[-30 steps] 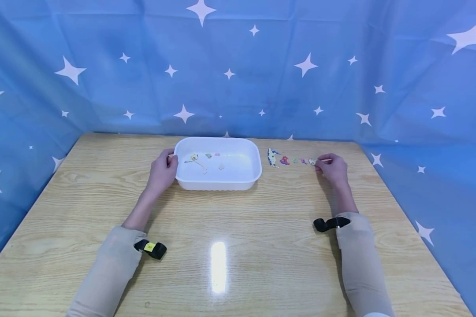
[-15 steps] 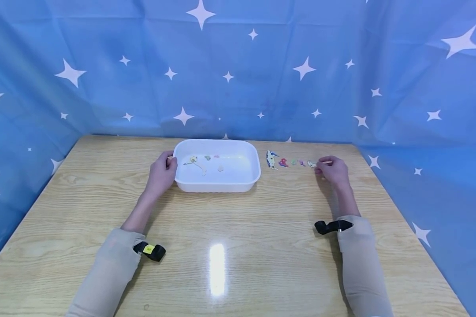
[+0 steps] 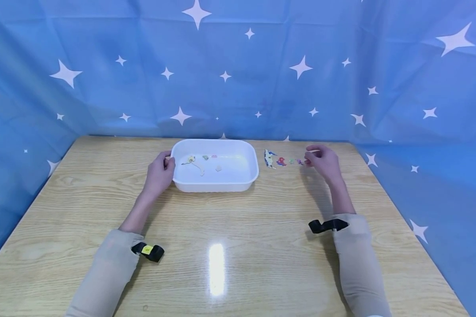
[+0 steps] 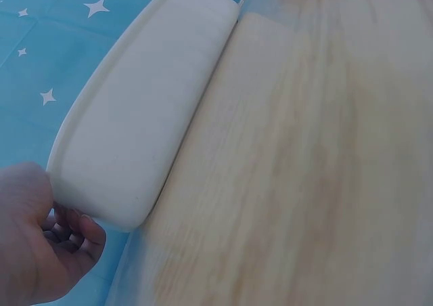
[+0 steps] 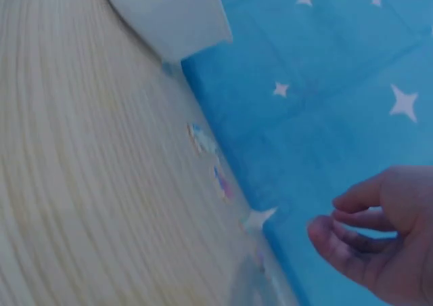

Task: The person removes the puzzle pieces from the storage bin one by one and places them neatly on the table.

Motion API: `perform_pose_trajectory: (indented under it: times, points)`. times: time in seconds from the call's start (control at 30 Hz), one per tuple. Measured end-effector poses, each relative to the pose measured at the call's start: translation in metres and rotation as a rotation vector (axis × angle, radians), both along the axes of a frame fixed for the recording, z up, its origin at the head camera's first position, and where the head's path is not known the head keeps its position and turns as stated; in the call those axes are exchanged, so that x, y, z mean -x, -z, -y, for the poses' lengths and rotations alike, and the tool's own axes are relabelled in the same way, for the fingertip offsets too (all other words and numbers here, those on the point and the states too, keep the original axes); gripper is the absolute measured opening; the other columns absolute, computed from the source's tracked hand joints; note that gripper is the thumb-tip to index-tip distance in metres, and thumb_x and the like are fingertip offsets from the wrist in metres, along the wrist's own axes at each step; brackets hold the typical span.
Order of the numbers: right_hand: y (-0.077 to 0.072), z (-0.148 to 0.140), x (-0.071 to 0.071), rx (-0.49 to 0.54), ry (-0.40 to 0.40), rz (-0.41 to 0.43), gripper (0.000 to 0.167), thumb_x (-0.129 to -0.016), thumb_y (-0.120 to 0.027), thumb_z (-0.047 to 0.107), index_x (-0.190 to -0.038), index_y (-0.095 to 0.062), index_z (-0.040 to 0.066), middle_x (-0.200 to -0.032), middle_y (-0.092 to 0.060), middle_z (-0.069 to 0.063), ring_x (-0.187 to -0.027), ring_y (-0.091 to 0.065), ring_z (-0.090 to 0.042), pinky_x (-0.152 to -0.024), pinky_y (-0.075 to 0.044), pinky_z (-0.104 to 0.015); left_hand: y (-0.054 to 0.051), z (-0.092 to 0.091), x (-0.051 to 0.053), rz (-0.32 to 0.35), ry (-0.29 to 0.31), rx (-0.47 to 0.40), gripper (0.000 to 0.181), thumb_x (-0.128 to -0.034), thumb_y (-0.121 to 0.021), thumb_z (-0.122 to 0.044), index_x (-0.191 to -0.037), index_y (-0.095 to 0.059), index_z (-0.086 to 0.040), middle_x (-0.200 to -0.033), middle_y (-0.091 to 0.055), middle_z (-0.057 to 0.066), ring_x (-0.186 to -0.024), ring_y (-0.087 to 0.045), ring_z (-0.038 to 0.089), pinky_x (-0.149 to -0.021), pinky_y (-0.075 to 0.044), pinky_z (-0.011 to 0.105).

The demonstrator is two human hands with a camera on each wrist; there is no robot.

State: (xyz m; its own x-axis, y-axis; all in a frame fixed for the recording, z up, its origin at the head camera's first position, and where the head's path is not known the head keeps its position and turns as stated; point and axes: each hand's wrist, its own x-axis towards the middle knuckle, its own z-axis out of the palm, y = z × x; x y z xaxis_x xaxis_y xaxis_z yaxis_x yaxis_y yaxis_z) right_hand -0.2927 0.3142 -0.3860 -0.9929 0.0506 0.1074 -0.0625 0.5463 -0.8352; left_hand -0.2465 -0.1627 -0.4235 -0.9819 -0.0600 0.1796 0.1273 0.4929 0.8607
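White tray (image 3: 212, 187) | left hand (image 3: 160, 173): grip clamped on it | right hand (image 3: 325, 163): beside purple piece (image 3: 299, 162), grip unclear

Beige sleeves (image 3: 358, 251) and 2 black wrist cameras (image 3: 154, 254) are worn, 1 with a yellow label (image 3: 147, 249).

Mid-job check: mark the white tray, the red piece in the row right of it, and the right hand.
White tray (image 3: 212, 188): head view, on its near outer wall.
Red piece (image 3: 281, 161): head view, on the middle of its upward face.
Right hand (image 3: 325, 163): head view, on the back of the hand.
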Motion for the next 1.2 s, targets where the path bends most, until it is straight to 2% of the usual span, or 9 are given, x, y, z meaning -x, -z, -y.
perform_pose_trajectory:
  times: [0.13,0.37,0.47,0.6,0.7,0.87,1.1,1.2]
  points:
    - [-0.005,0.011,-0.002,0.021,-0.041,-0.059,0.035,-0.101,-0.058,0.013,-0.127,-0.060,-0.010,-0.110,-0.063,-0.035,-0.075,-0.072,-0.015,-0.072,-0.059,-0.028,0.001,0.000,0.000,0.001,0.003,-0.003,0.042,-0.1074,-0.042,-0.016,-0.141,-0.049,0.009,-0.083,-0.048,0.010,-0.069,-0.046,0.020,-0.054,-0.039,0.023]
    - [-0.012,0.044,-0.004,-0.011,-0.136,-0.082,0.031,-0.101,-0.058,0.010,-0.126,-0.062,-0.008,-0.109,-0.065,-0.034,-0.085,-0.070,-0.035,-0.067,-0.057,-0.022,0.000,0.001,0.000,-0.015,-0.002,0.003,0.042,-0.1069,-0.042,-0.015,-0.140,-0.049,0.010,-0.082,-0.048,0.010,-0.068,-0.046,0.020,-0.054,-0.039,0.023]
    - [-0.015,0.061,-0.007,-0.031,-0.171,-0.090,0.029,-0.101,-0.060,0.010,-0.125,-0.063,-0.005,-0.105,-0.068,-0.030,-0.085,-0.069,-0.037,-0.067,-0.057,-0.025,0.000,0.001,0.000,-0.008,-0.005,0.003,0.042,-0.1071,-0.042,-0.015,-0.141,-0.048,0.009,-0.083,-0.048,0.009,-0.068,-0.046,0.020,-0.054,-0.039,0.023]
    - [-0.018,0.082,-0.011,-0.055,-0.219,-0.116,0.027,-0.100,-0.061,0.011,-0.122,-0.065,-0.003,-0.100,-0.070,-0.024,-0.085,-0.067,-0.042,-0.070,-0.058,-0.035,-0.001,0.000,-0.001,-0.005,-0.006,-0.001,0.042,-0.1071,-0.042,-0.015,-0.140,-0.049,0.009,-0.082,-0.048,0.009,-0.068,-0.046,0.020,-0.054,-0.039,0.023]
    - [-0.018,0.094,-0.013,-0.076,-0.252,-0.134,0.025,-0.099,-0.061,0.009,-0.120,-0.066,-0.004,-0.098,-0.070,-0.023,-0.085,-0.067,-0.042,-0.069,-0.057,-0.035,-0.001,-0.001,-0.001,-0.004,0.002,-0.007,0.042,-0.1071,-0.042,-0.016,-0.140,-0.049,0.009,-0.082,-0.048,0.009,-0.068,-0.046,0.020,-0.054,-0.039,0.024]
    - [-0.017,0.114,-0.015,-0.100,-0.292,-0.135,0.025,-0.098,-0.061,0.010,-0.120,-0.066,-0.002,-0.097,-0.070,-0.022,-0.084,-0.067,-0.037,-0.065,-0.052,-0.027,0.000,0.000,-0.001,0.001,0.001,-0.011,0.042,-0.1074,-0.041,-0.016,-0.141,-0.048,0.009,-0.083,-0.048,0.009,-0.068,-0.046,0.020,-0.054,-0.039,0.024]
    - [-0.017,0.140,-0.013,-0.107,-0.337,-0.123,0.027,-0.100,-0.061,0.013,-0.122,-0.066,-0.001,-0.098,-0.070,-0.018,-0.086,-0.066,-0.031,-0.070,-0.051,-0.033,0.000,-0.001,-0.001,0.008,0.004,-0.016,0.043,-0.1076,-0.041,-0.017,-0.141,-0.048,0.009,-0.082,-0.048,0.010,-0.067,-0.046,0.020,-0.054,-0.039,0.024]
    - [-0.016,0.151,-0.012,-0.107,-0.365,-0.124,0.025,-0.099,-0.062,0.012,-0.121,-0.066,-0.001,-0.099,-0.070,-0.021,-0.087,-0.066,-0.030,-0.072,-0.051,-0.035,-0.001,-0.002,-0.001,0.008,0.002,-0.015,0.043,-0.1076,-0.041,-0.016,-0.141,-0.048,0.009,-0.082,-0.047,0.009,-0.067,-0.045,0.020,-0.054,-0.039,0.024]
